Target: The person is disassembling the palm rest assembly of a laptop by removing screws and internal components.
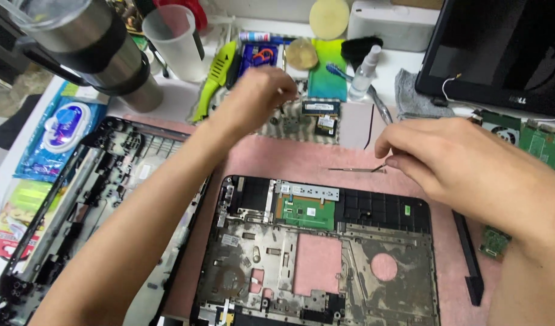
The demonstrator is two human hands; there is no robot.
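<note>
L hand (256,96) reaches fwd over the far edge of the pink mat (271,158), fingers bunched near the small parts tray (301,124); can't tell if it grips anything. R hand (452,160) pinches thin tweezers (357,170), tips lying on the mat just past the laptop base's (316,253) top edge. Open mat strip between base and tray. Second bottom cover (90,205) crowds L edge; black strip (468,256) lies R of base.
</note>
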